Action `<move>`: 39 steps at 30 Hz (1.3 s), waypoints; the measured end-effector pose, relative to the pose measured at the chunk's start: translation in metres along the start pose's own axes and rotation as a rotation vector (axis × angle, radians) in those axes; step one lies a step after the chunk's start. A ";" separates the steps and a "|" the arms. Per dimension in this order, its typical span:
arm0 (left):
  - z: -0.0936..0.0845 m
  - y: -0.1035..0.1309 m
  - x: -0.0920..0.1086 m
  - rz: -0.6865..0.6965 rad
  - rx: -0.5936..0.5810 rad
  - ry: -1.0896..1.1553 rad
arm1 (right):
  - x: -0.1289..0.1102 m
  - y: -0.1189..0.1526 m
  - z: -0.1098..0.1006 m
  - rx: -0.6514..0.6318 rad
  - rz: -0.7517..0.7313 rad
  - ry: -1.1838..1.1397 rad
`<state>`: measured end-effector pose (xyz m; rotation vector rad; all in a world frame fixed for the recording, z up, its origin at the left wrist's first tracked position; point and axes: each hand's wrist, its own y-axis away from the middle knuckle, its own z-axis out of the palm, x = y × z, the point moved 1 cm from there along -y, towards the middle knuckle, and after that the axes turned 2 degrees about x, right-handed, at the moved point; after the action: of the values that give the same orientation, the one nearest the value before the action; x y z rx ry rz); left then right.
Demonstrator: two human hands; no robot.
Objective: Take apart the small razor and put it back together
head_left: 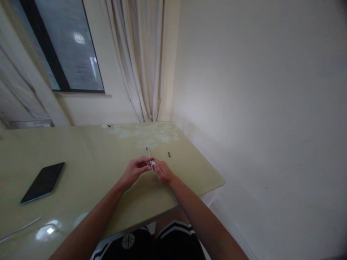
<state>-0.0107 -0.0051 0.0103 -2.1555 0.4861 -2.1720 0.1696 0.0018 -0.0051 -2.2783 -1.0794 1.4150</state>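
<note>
My left hand (136, 169) and my right hand (162, 171) meet above the table near its right end. Between their fingertips is a small white and dark object (152, 163), too small to name; the fingers of both hands are closed on it. A short white cable (148, 151) with a dark tip sticks out beyond my fingers, away from me. Whether it joins the small object is hidden by the fingers. A small dark piece (169, 154) lies on the table just beyond my right hand.
The pale green table (89, 155) has a rounded right corner beside the wall. A black tablet (43, 182) lies at the left, with a white cable (21, 229) nearer me. Another small dark item (109, 126) is at the far edge. Curtains (141, 57) hang behind.
</note>
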 end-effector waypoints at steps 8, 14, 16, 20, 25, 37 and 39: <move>0.000 -0.002 -0.004 0.014 0.009 -0.026 | 0.002 0.000 0.003 0.031 0.026 -0.041; 0.000 -0.002 -0.001 0.023 -0.029 -0.061 | 0.005 0.000 0.005 0.118 0.052 -0.034; -0.001 -0.002 -0.001 0.037 -0.024 -0.070 | 0.005 0.000 0.005 0.120 0.055 -0.019; -0.001 -0.003 -0.004 0.077 0.009 -0.092 | 0.005 -0.002 0.004 0.150 0.068 -0.010; -0.007 -0.006 -0.006 0.079 0.060 -0.093 | 0.004 -0.006 0.004 0.199 0.120 0.016; -0.009 -0.005 -0.009 0.015 0.073 -0.131 | 0.006 -0.004 0.004 0.148 0.112 0.062; -0.007 -0.005 -0.009 0.024 0.094 -0.110 | 0.004 -0.006 0.006 0.191 0.137 0.011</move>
<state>-0.0161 0.0034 0.0030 -2.1927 0.3936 -2.0080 0.1622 0.0076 -0.0072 -2.2547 -0.7611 1.4845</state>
